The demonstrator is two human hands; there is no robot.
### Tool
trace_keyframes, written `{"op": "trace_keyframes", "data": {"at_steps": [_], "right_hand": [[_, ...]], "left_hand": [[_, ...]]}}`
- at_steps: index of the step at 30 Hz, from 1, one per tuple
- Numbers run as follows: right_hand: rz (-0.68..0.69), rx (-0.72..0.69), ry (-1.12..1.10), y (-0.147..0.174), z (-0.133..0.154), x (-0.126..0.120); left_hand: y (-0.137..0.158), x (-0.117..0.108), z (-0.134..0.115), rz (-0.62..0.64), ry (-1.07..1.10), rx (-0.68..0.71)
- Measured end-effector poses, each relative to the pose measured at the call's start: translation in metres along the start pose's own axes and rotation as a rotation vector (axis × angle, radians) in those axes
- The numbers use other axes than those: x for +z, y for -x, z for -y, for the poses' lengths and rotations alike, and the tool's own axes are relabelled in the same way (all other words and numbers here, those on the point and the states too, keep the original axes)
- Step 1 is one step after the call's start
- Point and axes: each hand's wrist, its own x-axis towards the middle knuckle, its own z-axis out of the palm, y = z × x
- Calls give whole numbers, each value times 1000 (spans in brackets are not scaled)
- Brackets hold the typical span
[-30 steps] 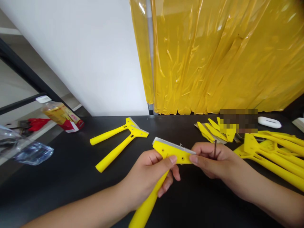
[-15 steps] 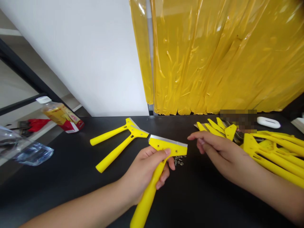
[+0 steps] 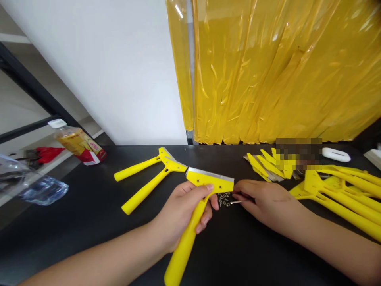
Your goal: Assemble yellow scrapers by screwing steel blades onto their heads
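Note:
My left hand (image 3: 186, 210) is closed around a yellow scraper (image 3: 184, 250), thumb on its head. A metal blade runs along the top edge of that head, and small holes show in the yellow plate. Beside the scraper head, my right hand (image 3: 262, 198) is low over the table with curled fingers, pinching a thin metal rod (image 3: 236, 202); most of the rod is hidden. Small metal screws or rings (image 3: 224, 198) lie between my two hands, partly covered by them. To the left rest two more yellow scrapers (image 3: 145, 190) with blades on their heads.
Several yellow scraper handles (image 3: 342, 198) are piled at the right. Behind my right hand lie loose yellow plates (image 3: 262, 165) and a white case (image 3: 336, 155). A drink bottle (image 3: 79, 143) and clear plastic (image 3: 44, 190) are at the left. Yellow film (image 3: 268, 79) hangs behind the black table (image 3: 95, 246).
My right hand has moved down and slightly left to the small metal parts, its fingers closing on a thin metal rod. My left hand keeps holding the scraper, almost unmoved.

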Motion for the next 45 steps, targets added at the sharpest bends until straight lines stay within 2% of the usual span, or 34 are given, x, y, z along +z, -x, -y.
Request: {"op": "trace_keyframes", "data": {"at_steps": [3,6,9,13,19,30,40,45], "right_hand": [[0,70,-144,-2,3,-3],[52,260,-638,-2,12,-3],[124,452,-1138,1,23,0],[192,505,-1389,8,30,6],[230,480,-1511,9,25,1],[257,332,-1479,11,28,-6],[297,349,-1476,16,27,-6],[309,325,-1432,14,29,-7]], "left_hand": [[0,-1,0,7,6,2],[2,0,1,61,32,-6],[4,1,4,179,69,-35],[5,2,9,234,83,-59],[2,1,8,214,98,-51],[5,1,5,165,90,-6],[7,3,7,192,68,-2],[8,4,7,122,-15,16]]}}
